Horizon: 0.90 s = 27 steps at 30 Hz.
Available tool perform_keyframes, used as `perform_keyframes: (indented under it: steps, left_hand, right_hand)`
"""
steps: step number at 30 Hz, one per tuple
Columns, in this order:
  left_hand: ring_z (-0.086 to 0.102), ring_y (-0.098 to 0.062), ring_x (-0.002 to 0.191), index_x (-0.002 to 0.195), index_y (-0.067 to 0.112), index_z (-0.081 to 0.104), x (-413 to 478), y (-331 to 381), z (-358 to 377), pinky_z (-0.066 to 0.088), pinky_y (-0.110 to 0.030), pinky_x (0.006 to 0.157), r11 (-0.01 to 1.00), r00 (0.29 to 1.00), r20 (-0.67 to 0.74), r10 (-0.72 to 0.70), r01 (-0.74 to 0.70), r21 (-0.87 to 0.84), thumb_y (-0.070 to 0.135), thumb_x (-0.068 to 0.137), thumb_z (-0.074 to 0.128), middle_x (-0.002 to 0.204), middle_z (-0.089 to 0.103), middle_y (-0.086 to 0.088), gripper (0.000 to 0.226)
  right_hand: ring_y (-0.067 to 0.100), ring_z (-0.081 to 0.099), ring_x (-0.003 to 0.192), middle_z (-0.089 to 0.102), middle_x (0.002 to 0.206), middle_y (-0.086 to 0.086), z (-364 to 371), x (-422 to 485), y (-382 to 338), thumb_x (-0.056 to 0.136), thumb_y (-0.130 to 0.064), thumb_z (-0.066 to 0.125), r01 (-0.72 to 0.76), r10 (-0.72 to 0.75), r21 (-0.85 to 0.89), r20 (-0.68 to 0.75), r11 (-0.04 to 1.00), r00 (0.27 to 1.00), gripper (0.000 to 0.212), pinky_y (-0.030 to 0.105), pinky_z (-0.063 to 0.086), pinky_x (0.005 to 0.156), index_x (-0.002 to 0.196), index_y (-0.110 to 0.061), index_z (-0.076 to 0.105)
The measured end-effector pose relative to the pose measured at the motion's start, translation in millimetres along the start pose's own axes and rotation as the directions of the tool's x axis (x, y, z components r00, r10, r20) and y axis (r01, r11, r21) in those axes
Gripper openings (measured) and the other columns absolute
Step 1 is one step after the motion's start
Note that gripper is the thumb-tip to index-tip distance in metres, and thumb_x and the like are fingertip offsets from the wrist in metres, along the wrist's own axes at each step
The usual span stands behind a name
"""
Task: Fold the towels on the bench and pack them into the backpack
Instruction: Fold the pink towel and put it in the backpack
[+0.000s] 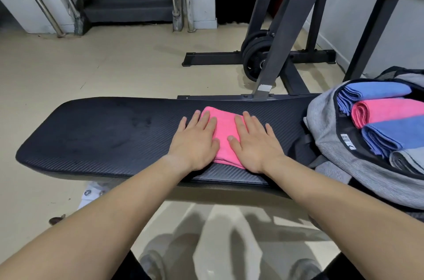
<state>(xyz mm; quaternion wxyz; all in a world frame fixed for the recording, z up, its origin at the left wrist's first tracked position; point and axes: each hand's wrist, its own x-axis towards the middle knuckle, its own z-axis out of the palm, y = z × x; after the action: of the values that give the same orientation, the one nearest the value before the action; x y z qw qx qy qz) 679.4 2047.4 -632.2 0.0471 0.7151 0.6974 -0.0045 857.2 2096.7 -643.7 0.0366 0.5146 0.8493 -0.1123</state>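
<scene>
Where the only loose item lies already folded, the entry reads as follows.

- **Pink towel [226,135]:** one, a small folded square, right of centre on the black bench [103,133], towards its near edge.
- **Left hand [195,142] and right hand [255,144]:** both laid palm down on the towel, apparently pressing the fold flat so it holds for packing.
- **Fingers [207,119]:** straight, slightly spread, gripping nothing. The outer ones rest on the bench pad.
- **Backpack [325,119]:** grey, lying open at the bench's right end, within reach.
- **Packed towels [390,110]:** blue, pink, blue, then grey nearest. Whether more lie beneath is hidden.
</scene>
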Motion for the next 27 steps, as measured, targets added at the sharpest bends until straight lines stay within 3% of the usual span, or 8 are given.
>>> perform_keyframes:
  steps: [2, 4, 7, 10, 12, 18, 23, 27]
  left_hand:
    - [0.004, -0.025, 0.154, 0.158, 0.013, 0.015, -4.1, 11.7, 2.0, 0.007, -0.050, 0.123, 0.996, 0.996, -0.053, -0.078, 0.076, -0.036, 0.039, 0.103, 0.026, 0.167, 0.008, -0.004, 0.062]
    - [0.003, -0.024, 0.154, 0.159, 0.012, 0.011, -4.2, 19.2, 6.9, 0.008, -0.050, 0.123, 0.985, 0.991, -0.022, -0.130, 0.127, -0.117, 0.040, 0.105, 0.022, 0.168, 0.004, -0.004, 0.062]
    - [-0.005, -0.021, 0.154, 0.160, 0.014, 0.002, -1.2, 20.1, 13.3, 0.004, -0.049, 0.123, 0.984, 0.992, 0.009, -0.126, 0.126, -0.127, 0.044, 0.105, 0.015, 0.168, -0.006, -0.001, 0.063]
    - [-0.008, -0.019, 0.154, 0.159, 0.016, -0.002, -6.0, 19.7, 18.9, 0.004, -0.048, 0.124, 0.991, 0.996, -0.017, -0.093, 0.091, -0.095, 0.047, 0.104, 0.012, 0.167, -0.010, -0.001, 0.065]
    - [-0.010, -0.019, 0.154, 0.159, 0.017, -0.005, -7.5, 17.4, 20.6, 0.003, -0.048, 0.124, 0.995, 0.998, -0.007, -0.069, 0.068, -0.077, 0.047, 0.104, 0.010, 0.167, -0.013, -0.001, 0.065]
    - [-0.016, -0.018, 0.152, 0.158, 0.019, -0.013, -4.0, 9.8, 15.5, -0.001, -0.048, 0.124, 0.998, 0.995, 0.103, -0.013, 0.020, -0.063, 0.049, 0.104, 0.006, 0.165, -0.020, -0.001, 0.065]
    - [-0.007, -0.017, 0.154, 0.159, 0.027, -0.004, -12.3, 3.7, 6.2, 0.002, -0.048, 0.124, 0.990, 0.994, 0.090, 0.062, -0.050, -0.131, 0.050, 0.105, 0.015, 0.166, -0.013, 0.006, 0.062]
    - [0.021, -0.029, 0.148, 0.158, 0.019, 0.011, -22.2, -8.0, -1.5, 0.026, -0.047, 0.117, 0.972, 0.988, -0.028, -0.149, 0.141, -0.189, 0.049, 0.102, 0.029, 0.165, 0.016, -0.005, 0.067]
  right_hand:
    - [0.026, -0.006, 0.154, -0.012, 0.168, 0.006, 1.1, -9.2, -8.0, 0.102, -0.057, 0.010, -0.070, 0.070, -0.014, 0.013, 0.997, 0.997, 0.071, 0.051, 0.000, 0.124, 0.160, -0.021, -0.008]
    - [0.029, -0.002, 0.154, -0.005, 0.168, 0.008, -4.8, -12.7, -10.9, 0.102, -0.055, 0.014, -0.085, 0.085, -0.042, -0.011, 0.995, 0.996, 0.070, 0.051, 0.001, 0.124, 0.161, -0.019, 0.000]
    - [0.028, 0.006, 0.154, 0.007, 0.168, 0.006, -16.9, -5.2, -3.9, 0.104, -0.046, 0.021, 0.054, -0.060, -0.043, -0.163, 0.998, 0.985, 0.062, 0.046, 0.009, 0.124, 0.159, -0.018, 0.018]
    - [0.019, -0.003, 0.155, -0.005, 0.168, -0.003, -14.4, 6.7, 5.7, 0.105, -0.046, 0.017, 0.262, -0.266, -0.058, -0.077, 0.963, 0.961, 0.059, 0.042, 0.004, 0.125, 0.160, -0.029, 0.004]
    - [0.016, -0.009, 0.154, -0.013, 0.167, -0.005, -6.1, 10.6, 9.2, 0.104, -0.050, 0.011, 0.292, -0.293, -0.069, -0.010, 0.954, 0.956, 0.059, 0.042, -0.002, 0.125, 0.159, -0.033, -0.006]
    - [0.019, -0.007, 0.155, -0.014, 0.167, -0.003, -0.7, 3.4, 5.6, 0.104, -0.052, 0.009, 0.237, -0.238, -0.052, -0.030, 0.970, 0.971, 0.059, 0.042, -0.002, 0.125, 0.158, -0.036, -0.008]
    - [0.024, -0.003, 0.154, -0.012, 0.168, 0.000, -1.9, -22.4, -7.5, 0.103, -0.056, 0.007, 0.097, -0.097, -0.031, 0.015, 0.995, 0.995, 0.063, 0.046, 0.004, 0.124, 0.159, -0.033, -0.007]
    - [0.033, 0.016, 0.148, 0.003, 0.168, 0.008, -6.6, -50.6, -18.1, 0.101, -0.060, 0.013, -0.001, 0.004, -0.104, 0.027, 0.995, 1.000, 0.070, 0.051, 0.022, 0.117, 0.161, -0.026, 0.000]
